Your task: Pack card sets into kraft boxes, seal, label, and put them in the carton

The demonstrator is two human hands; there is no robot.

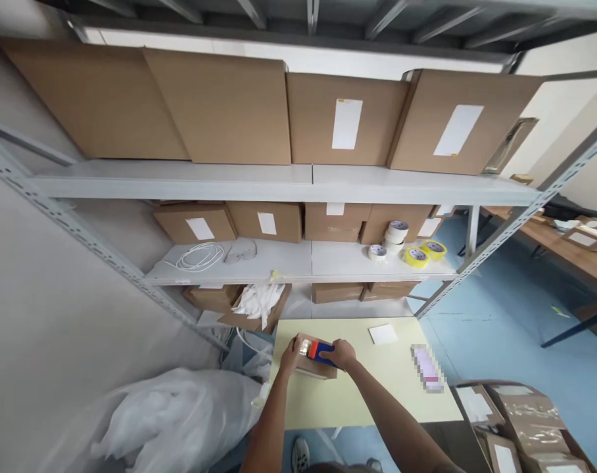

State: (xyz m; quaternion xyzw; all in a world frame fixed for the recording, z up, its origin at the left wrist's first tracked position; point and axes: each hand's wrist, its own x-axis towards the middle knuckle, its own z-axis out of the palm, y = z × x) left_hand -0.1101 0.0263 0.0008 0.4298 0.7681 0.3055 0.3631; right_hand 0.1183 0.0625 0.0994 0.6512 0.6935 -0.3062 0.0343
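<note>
A small cardboard box (314,366) rests on the pale yellow table (372,387) in front of me. My left hand (290,355) grips the box at its left end, fingers bent over the edge. A blue and red tape dispenser (321,352) lies against the top of the box, with my right hand (343,355) closed around its right end. Shiny tape (305,347) shows on the box between the dispenser and my left hand. My right fingertips are partly hidden.
White paper (383,334) lies at the table's back, with a blurred-out item (427,368) at its right. Shelves (259,261) beyond hold cardboard boxes, tape rolls (417,257) and a coiled cable (198,257). A plastic bag (180,414) stands left; a carton of boxes (530,414) stands right.
</note>
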